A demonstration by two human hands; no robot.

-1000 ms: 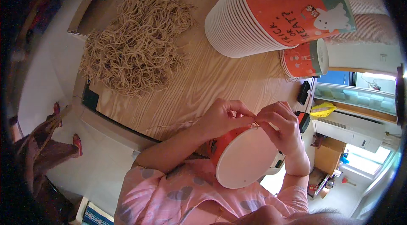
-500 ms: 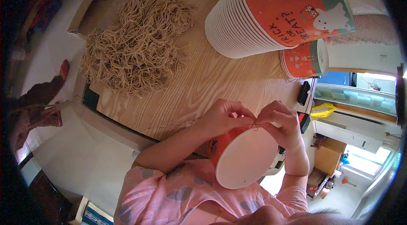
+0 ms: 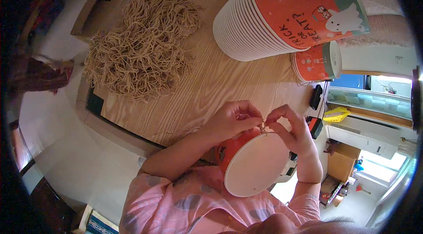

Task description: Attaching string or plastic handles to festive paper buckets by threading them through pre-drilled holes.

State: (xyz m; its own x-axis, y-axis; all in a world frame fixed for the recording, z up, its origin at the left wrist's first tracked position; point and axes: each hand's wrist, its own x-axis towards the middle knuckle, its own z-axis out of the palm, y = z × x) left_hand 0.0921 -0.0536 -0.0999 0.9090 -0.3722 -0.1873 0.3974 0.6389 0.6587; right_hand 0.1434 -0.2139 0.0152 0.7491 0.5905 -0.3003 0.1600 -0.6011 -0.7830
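An orange-red paper bucket (image 3: 227, 150) rests against my body, its white round side (image 3: 257, 165) facing up and a small dark hole near the lower rim. At the upper rim stands a small knotted loop of tan twine (image 3: 263, 129). My left hand (image 3: 240, 119) pinches the twine from the left, thumb and forefinger pressed together. From the right, my right hand (image 3: 291, 126) pinches it as well, its fingers curled close to the knot. The exact grip of the fingertips on the strands is hard to make out.
A large heap of cut twine (image 3: 145, 44) lies on the wooden table (image 3: 211, 88). Tall stacked paper buckets (image 3: 282, 18) stand at the far right, with a shorter stack (image 3: 315, 62) beside them. Small black objects (image 3: 315, 97) sit along the right edge.
My hands have drawn slightly apart at the rim, and the twine's knot and loop now show between them. The bucket has stayed put. A dark reddish-brown shape at the far left has shifted.
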